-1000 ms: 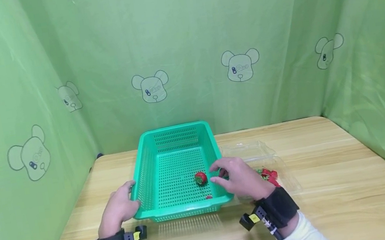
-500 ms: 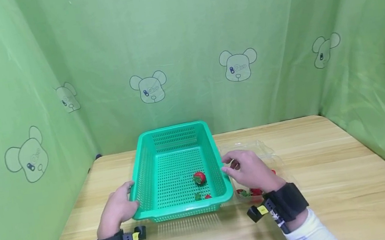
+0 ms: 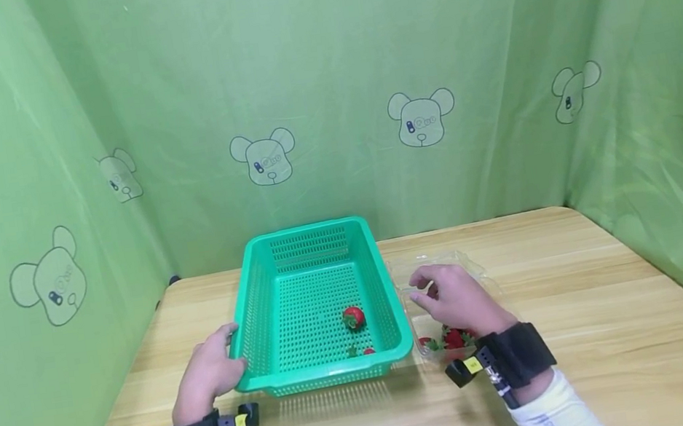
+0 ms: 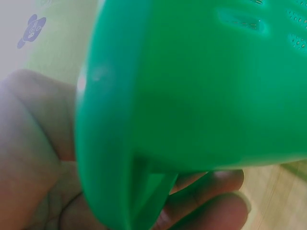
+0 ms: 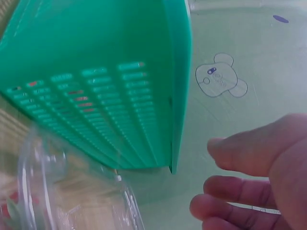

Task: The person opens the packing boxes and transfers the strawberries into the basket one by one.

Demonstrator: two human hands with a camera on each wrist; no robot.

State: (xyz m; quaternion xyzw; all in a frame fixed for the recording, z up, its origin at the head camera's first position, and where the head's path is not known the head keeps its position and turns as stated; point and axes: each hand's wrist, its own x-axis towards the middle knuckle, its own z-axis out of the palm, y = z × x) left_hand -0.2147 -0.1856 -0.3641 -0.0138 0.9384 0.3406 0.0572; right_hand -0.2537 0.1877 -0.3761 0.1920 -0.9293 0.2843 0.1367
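My left hand (image 3: 209,369) grips the left rim of a green plastic basket (image 3: 325,371); in the left wrist view its fingers (image 4: 211,213) curl under the rim. One whole strawberry (image 3: 353,317) lies on the basket floor, with a bit of red and green at the near right corner, partly behind the front wall. Right of the basket, my right hand (image 3: 459,300) hovers over a clear plastic box (image 3: 423,324) holding several strawberries (image 3: 454,337). The right wrist view shows its thumb and fingers (image 5: 225,187) loosely bent, apart, with nothing between them.
The box's clear lid (image 3: 432,266) lies folded back behind it, beside the basket wall. Green curtain (image 3: 332,60) with bear-head drawings encloses the back and both sides of the wooden table (image 3: 592,293).
My right hand has moved right, from above the basket to over the clear box. A green leafy bit now shows at the basket's near right corner. My left hand stays at the rim.
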